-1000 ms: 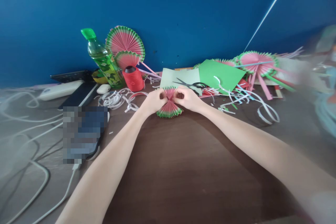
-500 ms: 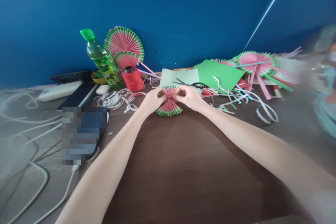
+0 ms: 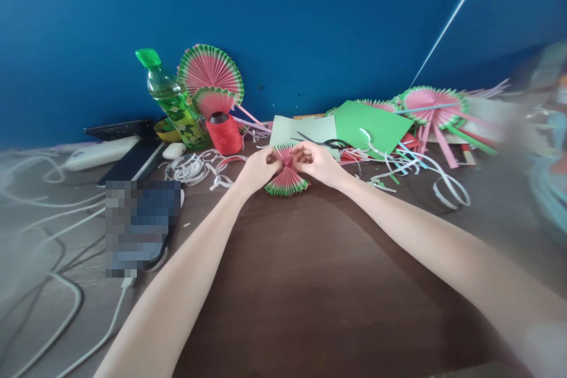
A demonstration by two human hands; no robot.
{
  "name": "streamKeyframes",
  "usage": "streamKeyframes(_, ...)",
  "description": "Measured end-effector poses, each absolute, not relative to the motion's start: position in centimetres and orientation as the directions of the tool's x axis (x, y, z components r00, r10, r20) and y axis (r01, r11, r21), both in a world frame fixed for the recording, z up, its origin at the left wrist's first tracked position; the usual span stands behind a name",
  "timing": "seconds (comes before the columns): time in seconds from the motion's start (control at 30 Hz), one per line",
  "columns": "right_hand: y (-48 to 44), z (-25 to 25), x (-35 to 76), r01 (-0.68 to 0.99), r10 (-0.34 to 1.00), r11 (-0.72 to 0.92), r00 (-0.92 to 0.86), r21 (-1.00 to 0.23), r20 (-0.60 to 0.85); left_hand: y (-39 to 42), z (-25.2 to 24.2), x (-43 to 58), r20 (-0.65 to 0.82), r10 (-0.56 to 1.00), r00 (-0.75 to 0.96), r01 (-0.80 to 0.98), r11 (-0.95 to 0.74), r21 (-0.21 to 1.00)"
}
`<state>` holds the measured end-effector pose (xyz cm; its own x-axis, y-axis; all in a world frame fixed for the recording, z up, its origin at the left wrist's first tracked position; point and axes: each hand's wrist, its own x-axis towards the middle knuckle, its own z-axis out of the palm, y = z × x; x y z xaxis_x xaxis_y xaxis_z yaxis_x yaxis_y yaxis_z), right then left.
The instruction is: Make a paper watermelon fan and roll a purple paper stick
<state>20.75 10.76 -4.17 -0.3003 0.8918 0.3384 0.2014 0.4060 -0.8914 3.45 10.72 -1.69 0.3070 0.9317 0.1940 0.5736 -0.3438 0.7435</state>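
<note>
Head view, the only one.

- Both forearms reach in from the near edge and meet at mid-bench. The left hand and right hand face each other, with the pleated paper piece between them.
- The piece is pink with green-and-white edges, folded like an accordion and drawn in at the middle. Its lower half fans out toward the viewer on the brown bench. A smaller upper fan shows above the fingers.
- Hands: both are closed in a fingertip pinch on the narrow middle of the piece, one from each side. Nothing else is held.
- Step in hand, as I judge it: gathering and holding the pleats at the centre.
- The handling calls for steady, even pressure from both sides, since the pleats would likely spring apart if either pinch slackened.
- Just behind the hands are scissors on a pale sheet, with a green sheet beside them.
- To the left are a red thread spool and a green bottle. Finished fans lean on the blue wall.
- To the right are more fans and loose paper strips.
- At far left are a pixelated phone and white cables, well apart from the work.
</note>
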Motion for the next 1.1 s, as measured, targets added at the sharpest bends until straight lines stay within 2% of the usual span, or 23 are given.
streamKeyframes(0.27, 10.9, -4.2, 20.9, 0.267, 0.883, 0.432, -0.316, -0.861, 0.346, 10.7, -1.9, 3.4, 0.172, 0.927, 0.334, 0.476, -0.323, 0.818)
streamKeyframes(0.6, 10.8, -4.2, 20.8, 0.219, 0.896, 0.402, -0.293, -0.889, 0.333, 10.8, -1.8, 3.4, 0.247, 0.908, 0.338, 0.540, -0.402, 0.740)
streamKeyframes(0.83, 10.4, -3.8, 20.7, 0.149, 0.923, 0.337, -0.246, -0.930, 0.295, 10.8, -1.7, 3.5, 0.245, 0.917, 0.316, 0.505, -0.381, 0.775)
streamKeyframes(0.93, 10.1, -3.5, 20.6, 0.238, 0.907, 0.404, -0.226, -0.883, 0.354, 10.7, -1.6, 3.7, 0.247, 0.923, 0.294, 0.521, -0.371, 0.768)
streamKeyframes(1.1, 9.8, -3.4, 20.4, 0.421, 0.807, 0.586, -0.227, -0.692, 0.545, 10.7, -1.7, 3.8, 0.234, 0.923, 0.307, 0.569, -0.375, 0.732)
